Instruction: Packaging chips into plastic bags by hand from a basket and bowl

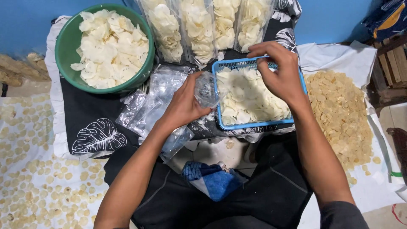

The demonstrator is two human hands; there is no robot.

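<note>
**Hands over the blue basket, hemmed in by chips**

The left hand (184, 104) is closed around a small clear plastic bag (206, 89), holding it crumpled just against the left rim of the blue basket (218, 106). The right hand (280, 70) hovers over the basket's far right side with its fingers (260, 53) curled and pinched together; what they grip, if anything, I cannot tell.

There is little free room. The basket, a rectangular lattice of thin plastic, is filled with pale, thin, round chips (250, 99). Behind it stand 4 tall clear bags (199, 29) packed with the same chips, close to its far edge. To the left, a loose pile of empty glossy bags (154, 99) lies between the basket and a round green bowl (63, 46) heaped with white chips. To the right, touching the basket's side, a wide spread of yellower chips (339, 110) covers a white sheet (352, 59). All of this rests on a black cloth with white leaf print (95, 135). More small chips (38, 178) lie in a scatter on a pale sheet at the lower left. A folded blue cloth (214, 180) sits in the person's lap, near the basket's front edge.
</note>
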